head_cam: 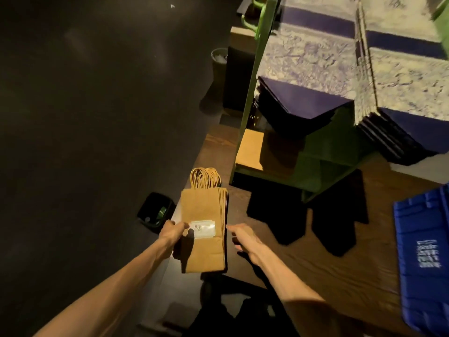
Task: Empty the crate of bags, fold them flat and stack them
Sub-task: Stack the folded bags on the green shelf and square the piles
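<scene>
A: At the desk's (315, 271) near-left edge: stack of brown paper bags (206, 229), folded flat, twisted handles bunched at the far end, white label on the top one. Edges fairly square.

B: Hands?

A: Left hand (173, 232) grips the stack's left edge, thumb on top, probably to steady or align it. Right hand (243, 239) sits just beside the right edge, fingers loosely extended, holding nothing; contact unclear.

B: Surroundings?

A: Blue crate (422, 261) at the desk's right end, well apart, contents not visible. Green rack (257, 76) behind, another brown bag (250, 149) in it, plus stacked patterned bags (313, 69).
</scene>
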Motion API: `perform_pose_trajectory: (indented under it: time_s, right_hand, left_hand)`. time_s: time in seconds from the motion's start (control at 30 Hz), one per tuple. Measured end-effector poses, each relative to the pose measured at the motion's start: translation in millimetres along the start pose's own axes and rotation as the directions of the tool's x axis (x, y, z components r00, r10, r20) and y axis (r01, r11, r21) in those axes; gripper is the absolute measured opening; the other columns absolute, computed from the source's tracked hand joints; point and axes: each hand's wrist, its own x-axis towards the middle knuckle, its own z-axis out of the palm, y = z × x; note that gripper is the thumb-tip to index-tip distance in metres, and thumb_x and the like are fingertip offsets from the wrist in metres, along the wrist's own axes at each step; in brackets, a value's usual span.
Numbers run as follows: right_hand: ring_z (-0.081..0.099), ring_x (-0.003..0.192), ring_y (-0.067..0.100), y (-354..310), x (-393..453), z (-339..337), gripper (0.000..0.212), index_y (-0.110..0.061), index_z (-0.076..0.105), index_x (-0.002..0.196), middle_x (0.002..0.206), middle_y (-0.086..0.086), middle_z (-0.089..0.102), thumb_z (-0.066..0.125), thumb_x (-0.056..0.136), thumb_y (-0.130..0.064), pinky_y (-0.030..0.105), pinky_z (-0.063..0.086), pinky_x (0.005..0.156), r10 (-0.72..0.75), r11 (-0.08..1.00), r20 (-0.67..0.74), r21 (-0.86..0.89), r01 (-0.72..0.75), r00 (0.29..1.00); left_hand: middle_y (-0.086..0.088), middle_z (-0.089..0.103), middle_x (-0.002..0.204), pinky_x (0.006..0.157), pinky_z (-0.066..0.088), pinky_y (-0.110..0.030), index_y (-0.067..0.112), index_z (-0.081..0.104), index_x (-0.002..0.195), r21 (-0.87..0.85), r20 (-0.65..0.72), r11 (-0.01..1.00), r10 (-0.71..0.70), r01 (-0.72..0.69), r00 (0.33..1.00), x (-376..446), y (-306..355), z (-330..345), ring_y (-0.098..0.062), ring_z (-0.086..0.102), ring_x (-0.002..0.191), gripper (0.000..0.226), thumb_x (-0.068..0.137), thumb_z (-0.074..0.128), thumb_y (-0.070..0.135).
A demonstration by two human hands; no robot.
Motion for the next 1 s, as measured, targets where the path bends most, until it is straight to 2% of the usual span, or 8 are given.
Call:
perform_pose_trajectory:
  time_s: [0.1,0.27,0.33,0.43,0.53,0.7,0.9,1.0]
  right_hand:
    - [0.045,0.135,0.027,15,11,16,0.090,-0.013,0.031,0.152,0.152,0.010,0.043,0.068,0.082,-0.056,0.048,0.038,0.113,0.038,0.997,0.061,-0.066,-0.034,0.997]
    - [0.029,0.147,0.029,32,32,31,0.107,-0.014,0.005,0.159,0.164,0.010,0.021,0.072,0.085,-0.051,0.047,0.029,0.120,0.065,0.996,0.073,0.056,-0.070,0.995]
    - [0.032,0.146,0.029,36,39,34,0.108,-0.011,0.009,0.159,0.163,0.011,0.025,0.076,0.083,-0.050,0.042,0.033,0.117,0.072,0.995,0.050,0.064,-0.075,0.996]
    - [0.047,0.134,0.026,40,40,32,0.119,-0.011,0.034,0.152,0.152,0.008,0.043,0.083,0.060,-0.069,0.035,0.043,0.104,0.063,0.996,0.009,0.058,-0.063,0.998]
    - [0.033,0.143,0.028,46,44,24,0.105,-0.015,0.040,0.151,0.156,0.008,0.035,0.075,0.068,-0.070,0.041,0.034,0.114,0.027,0.994,-0.099,-0.103,-0.037,0.995]
    - [0.026,0.146,0.031,46,41,0,0.100,-0.015,0.033,0.154,0.158,0.009,0.034,0.064,0.076,-0.070,0.045,0.024,0.120,-0.055,0.948,-0.160,-0.318,0.002,0.986]
    - [0.055,0.127,0.028,51,32,-6,0.076,-0.021,0.042,0.146,0.138,0.004,0.060,0.062,0.084,-0.059,0.044,0.045,0.106,-0.158,0.933,-0.189,-0.351,0.083,0.969]
    - [0.055,0.127,0.029,47,24,-9,0.068,-0.018,0.044,0.145,0.138,0.006,0.060,0.061,0.088,-0.053,0.041,0.045,0.106,-0.183,0.924,-0.196,-0.369,0.101,0.963]
  left_hand:
    - [-0.015,0.062,0.096,0.066,0.052,-0.034,0.005,0.049,0.119,-0.018,0.094,0.997,-0.071,0.073,0.993,-2,-12,4,-0.025,0.060,0.080,0.040,0.086,0.068,0.018]
    - [-0.008,0.064,0.100,0.059,0.041,-0.028,0.006,0.054,0.124,0.031,0.138,0.996,-0.082,0.079,0.987,5,-25,21,-0.015,0.057,0.080,0.039,0.090,0.066,0.021]
    - [-0.008,0.065,0.109,0.060,0.041,-0.028,0.008,0.053,0.126,0.051,0.159,0.993,-0.109,0.102,0.981,8,-25,27,-0.014,0.056,0.083,0.042,0.089,0.067,0.022]
    - [-0.001,0.060,0.096,0.070,0.044,-0.032,0.012,0.053,0.119,0.054,0.214,0.986,-0.165,0.157,0.963,6,-21,34,-0.014,0.052,0.080,0.033,0.090,0.066,0.022]
    - [0.000,0.064,0.098,0.079,0.050,-0.035,0.014,0.055,0.122,0.011,0.278,0.984,-0.176,0.180,0.944,3,-26,48,-0.017,0.059,0.089,0.036,0.089,0.068,0.020]
    - [-0.001,0.065,0.100,0.076,0.052,-0.036,0.015,0.054,0.123,-0.035,0.324,0.985,-0.148,0.168,0.934,-2,-29,73,-0.016,0.060,0.090,0.033,0.091,0.064,0.015]
    - [-0.005,0.067,0.103,0.091,0.055,-0.044,0.016,0.057,0.121,-0.035,0.343,0.988,-0.129,0.150,0.930,-6,-24,89,-0.021,0.062,0.097,0.035,0.088,0.066,0.014]
    - [-0.003,0.065,0.105,0.103,0.048,-0.051,0.018,0.056,0.121,-0.036,0.332,0.987,-0.138,0.159,0.933,-6,-23,93,-0.026,0.059,0.108,0.037,0.086,0.067,0.013]
